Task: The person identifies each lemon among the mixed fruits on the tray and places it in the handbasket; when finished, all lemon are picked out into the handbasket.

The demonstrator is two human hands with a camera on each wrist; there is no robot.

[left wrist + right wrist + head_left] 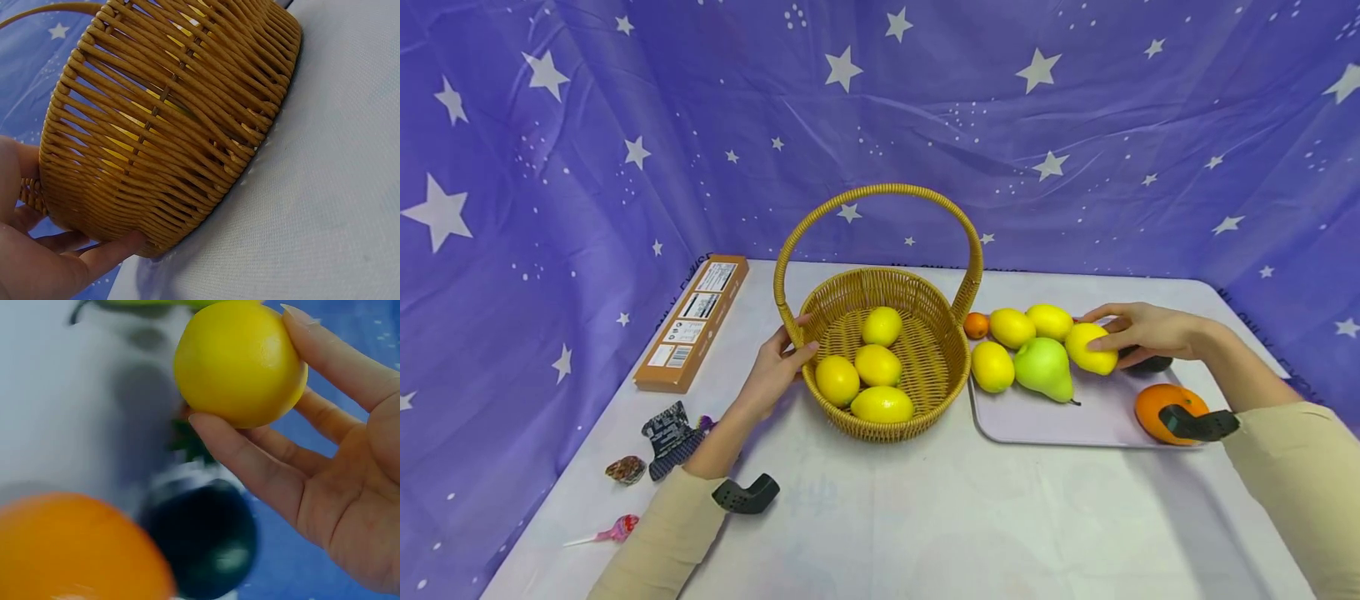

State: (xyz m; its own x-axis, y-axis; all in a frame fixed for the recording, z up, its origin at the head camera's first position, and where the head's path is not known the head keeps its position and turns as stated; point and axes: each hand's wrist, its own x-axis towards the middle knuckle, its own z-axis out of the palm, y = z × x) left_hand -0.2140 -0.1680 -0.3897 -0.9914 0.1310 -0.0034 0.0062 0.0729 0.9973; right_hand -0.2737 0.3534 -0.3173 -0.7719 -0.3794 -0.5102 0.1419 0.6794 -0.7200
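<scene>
My right hand [1150,327] pinches a yellow lemon [1092,350] over the pale tray [1090,427]. In the right wrist view, thumb and fingertips hold this lemon [240,362] above the tray's surface. My left hand [772,371] grips the wicker basket [951,387] at its left rim, near the handle's foot, thumb over the rim and fingers against the outer wall. Several lemons [880,365] lie inside the basket. On the tray, a green pear [1041,365] lies among more lemons [992,367], left of the held one. The left wrist view shows the basket's woven wall [181,137].
A large orange [1153,408] and a dark, rounded fruit [206,544] sit on the tray's right part. A small orange fruit [976,325] is beside the basket. At left lie a long brown box [692,325], a dark wrapper [670,437], a brown wrapped piece [627,470] and a lollipop [623,527].
</scene>
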